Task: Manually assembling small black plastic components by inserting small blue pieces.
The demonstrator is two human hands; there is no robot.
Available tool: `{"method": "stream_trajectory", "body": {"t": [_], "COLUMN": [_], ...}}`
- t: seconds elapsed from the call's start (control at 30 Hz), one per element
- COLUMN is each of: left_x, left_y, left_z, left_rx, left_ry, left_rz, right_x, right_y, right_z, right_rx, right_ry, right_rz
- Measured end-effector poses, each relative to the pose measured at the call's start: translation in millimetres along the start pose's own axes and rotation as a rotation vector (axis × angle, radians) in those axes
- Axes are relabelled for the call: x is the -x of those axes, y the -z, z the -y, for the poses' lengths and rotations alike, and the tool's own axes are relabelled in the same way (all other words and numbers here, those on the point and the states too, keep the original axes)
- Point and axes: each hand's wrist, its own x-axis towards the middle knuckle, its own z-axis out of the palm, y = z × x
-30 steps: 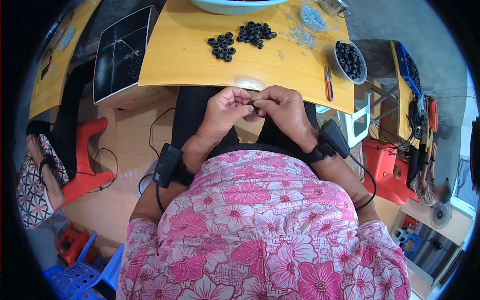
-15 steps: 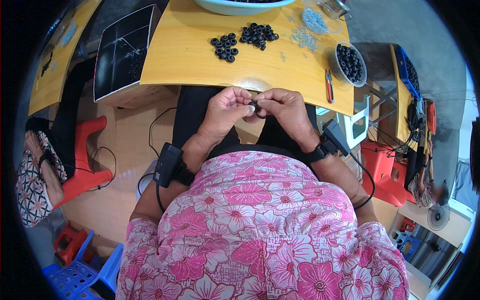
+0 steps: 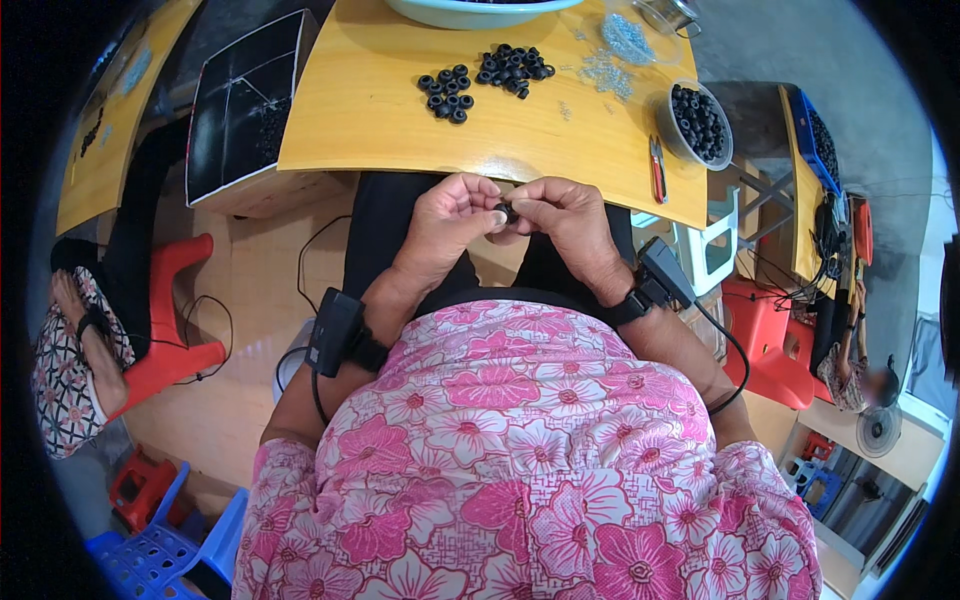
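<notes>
Over the lap, just short of the near edge of the yellow table (image 3: 380, 140), the left hand (image 3: 450, 215) has its fingers curled in narrow, with thumb and forefinger tips pinched on a small black ring (image 3: 507, 212). That ring sits right at the fingertips, directly to their right, in the slot where both hands meet. The right hand (image 3: 565, 215) closes on it from the other side, fingers bunched tight, tips touching the same piece, so neither hand is nearer than the other; both grip it at once. The piece is too small and too covered to tell which way its axis runs. Beyond the fingers, across the table, lie two loose heaps of black rings (image 3: 485, 80), well apart from the hands; further right of them is a scatter of small clear bits (image 3: 605, 70), then a round bowl of black rings (image 3: 697, 122), with red-handled snips (image 3: 657, 170) lying just beside it.
</notes>
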Motion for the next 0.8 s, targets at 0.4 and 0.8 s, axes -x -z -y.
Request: {"method": "stream_trajectory", "body": {"t": [0.4,0.8], "left_x": [0.2,0.5], "left_y": [0.7,0.5], "left_z": [-2.9,-4.7], "left_rx": [0.019,0.003], "left_ry": [0.026,0.038], "left_rz": [0.016,0.008], "right_x": [-1.8,-1.7], "right_y": [1.8,3.2], "right_z": [-2.9,1.5], "right_rx": [-0.04,-0.015], "right_ry": [-0.007,-0.029], "right_rz": [0.019,0.017]}}
